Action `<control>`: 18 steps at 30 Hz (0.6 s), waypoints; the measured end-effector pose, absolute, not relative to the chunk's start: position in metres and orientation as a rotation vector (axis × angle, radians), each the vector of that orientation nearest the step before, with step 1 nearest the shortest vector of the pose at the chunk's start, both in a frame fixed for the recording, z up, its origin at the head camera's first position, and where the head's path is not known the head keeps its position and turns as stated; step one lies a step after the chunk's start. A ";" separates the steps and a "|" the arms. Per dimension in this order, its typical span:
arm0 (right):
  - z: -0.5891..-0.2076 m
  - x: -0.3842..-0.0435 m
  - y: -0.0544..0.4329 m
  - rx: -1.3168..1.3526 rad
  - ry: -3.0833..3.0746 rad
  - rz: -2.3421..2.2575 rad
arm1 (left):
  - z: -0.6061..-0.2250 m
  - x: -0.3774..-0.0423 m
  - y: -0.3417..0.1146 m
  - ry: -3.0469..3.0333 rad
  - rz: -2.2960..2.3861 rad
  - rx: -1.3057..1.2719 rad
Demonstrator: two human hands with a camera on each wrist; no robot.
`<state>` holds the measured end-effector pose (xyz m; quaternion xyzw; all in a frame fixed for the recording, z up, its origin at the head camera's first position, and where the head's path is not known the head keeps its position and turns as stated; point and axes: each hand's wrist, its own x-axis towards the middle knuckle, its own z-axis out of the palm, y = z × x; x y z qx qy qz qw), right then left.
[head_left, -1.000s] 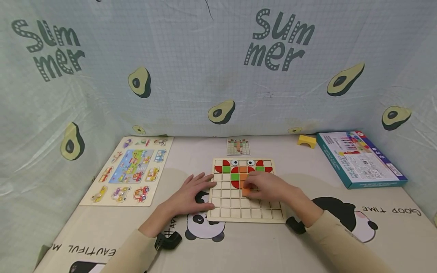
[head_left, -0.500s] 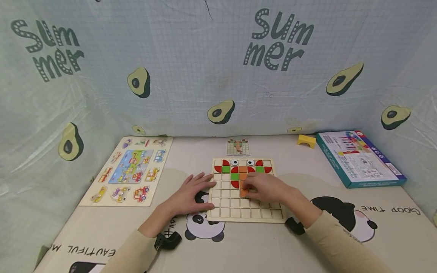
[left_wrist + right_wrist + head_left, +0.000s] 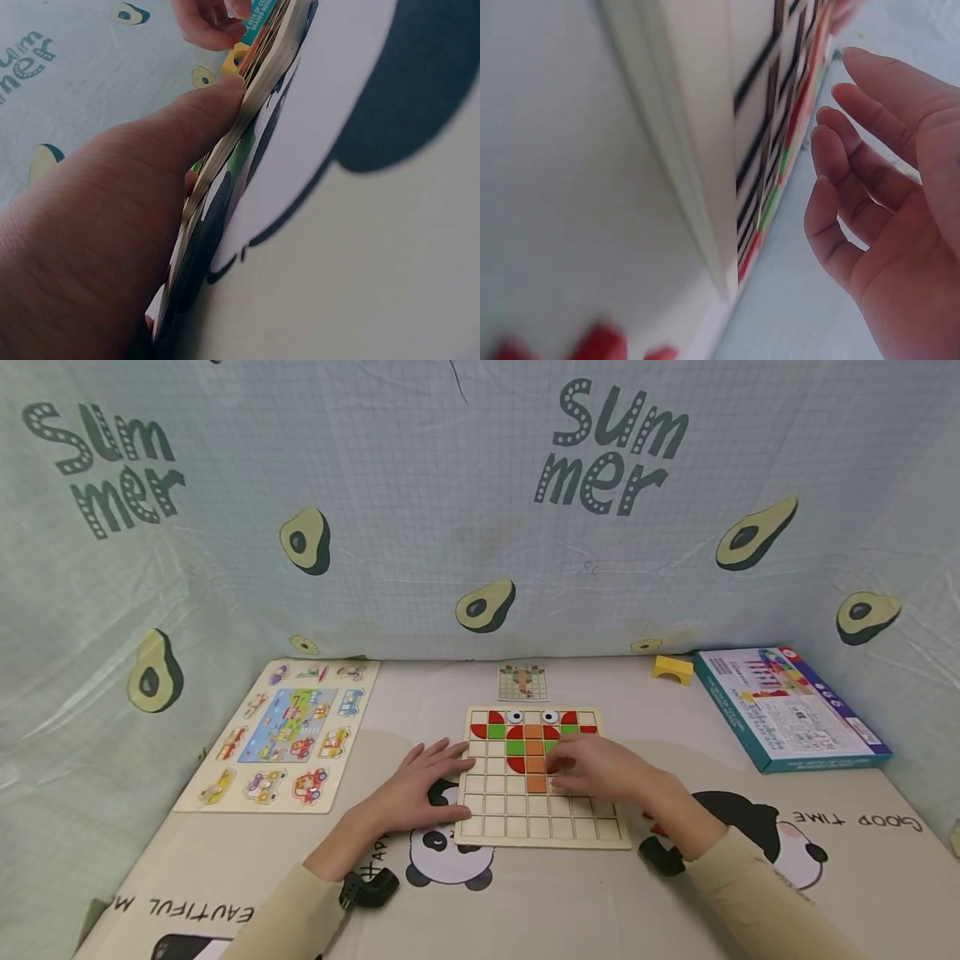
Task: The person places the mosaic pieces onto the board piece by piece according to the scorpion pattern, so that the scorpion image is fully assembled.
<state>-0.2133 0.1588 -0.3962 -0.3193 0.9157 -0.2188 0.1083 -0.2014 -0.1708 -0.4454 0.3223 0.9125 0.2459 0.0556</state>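
Observation:
A wooden grid board (image 3: 539,829) lies on the table, with red, green and orange tiles and two eye tiles set in its upper cells. Down its middle runs a column of orange tiles, the lowest one (image 3: 537,784) fully in sight. My left hand (image 3: 423,785) rests with spread fingers at the board's left edge; in the left wrist view its thumb (image 3: 187,124) lies along that edge. Just right of the orange column, my right hand (image 3: 600,768) hovers over the board. Its fingers (image 3: 862,161) are loosely bent with nothing between them in the right wrist view.
Behind the board lies a small pattern card (image 3: 524,683). A vehicle puzzle board (image 3: 341,777) is at left. A yellow arch block (image 3: 672,670) and a flat box (image 3: 795,710) stand at back right. Red pieces (image 3: 604,351) lie near my right wrist.
My right hand has let go of the lowest orange tile and moved slightly right. That tile now sits uncovered in the column. The left hand has stayed put.

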 end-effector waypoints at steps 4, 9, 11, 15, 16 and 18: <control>-0.391 -0.211 0.174 -0.877 2.724 -0.664 | -0.446 -0.202 -0.170 2.765 0.748 0.971; -0.388 -0.210 0.197 -0.747 2.753 -0.722 | -0.445 -0.201 -0.171 2.765 0.752 0.963; -0.389 -0.210 0.206 -0.714 2.763 -0.731 | -0.445 -0.201 -0.171 2.767 0.748 0.960; -0.392 -0.208 0.225 -0.690 2.776 -0.726 | -0.445 -0.201 -0.170 2.771 0.743 0.955; -0.393 -0.208 0.229 -0.696 2.778 -0.724 | -0.445 -0.200 -0.170 2.771 0.742 0.955; -0.394 -0.206 0.237 -0.702 2.774 -0.728 | -0.445 -0.200 -0.170 2.769 0.747 0.956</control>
